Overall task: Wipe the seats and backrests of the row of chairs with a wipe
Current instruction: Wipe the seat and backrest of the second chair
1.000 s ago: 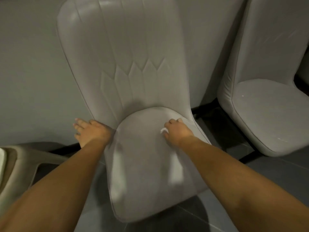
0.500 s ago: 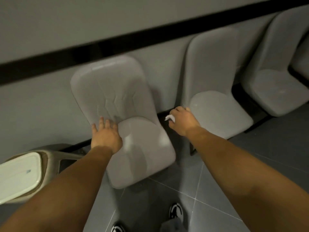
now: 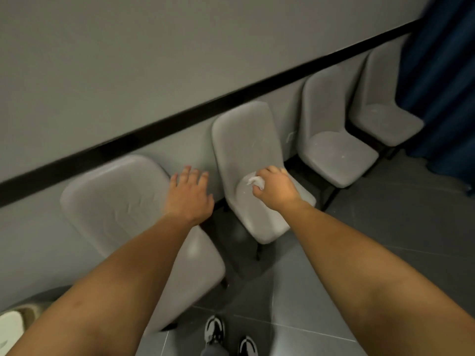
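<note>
A row of light grey padded chairs stands against the wall. The nearest chair (image 3: 115, 201) is at lower left, a second chair (image 3: 246, 140) is in the middle, and a third chair (image 3: 331, 150) and a fourth chair (image 3: 380, 124) follow to the right. My right hand (image 3: 276, 187) is shut on a crumpled white wipe (image 3: 254, 181) and is over the rear of the second chair's seat; whether it touches I cannot tell. My left hand (image 3: 191, 194) is open with fingers spread, over the gap between the first two chairs, holding nothing.
A dark blue curtain (image 3: 442, 80) hangs at the far right past the last chair. A beige bin with a white lid (image 3: 11, 327) is at the bottom left corner. My shoes (image 3: 214, 328) stand on the grey tiled floor before the chairs.
My view has pulled back and swung right along the row. My right hand carried the wipe from the first chair's seat to the second chair's. My left hand left the first chair and moved right.
</note>
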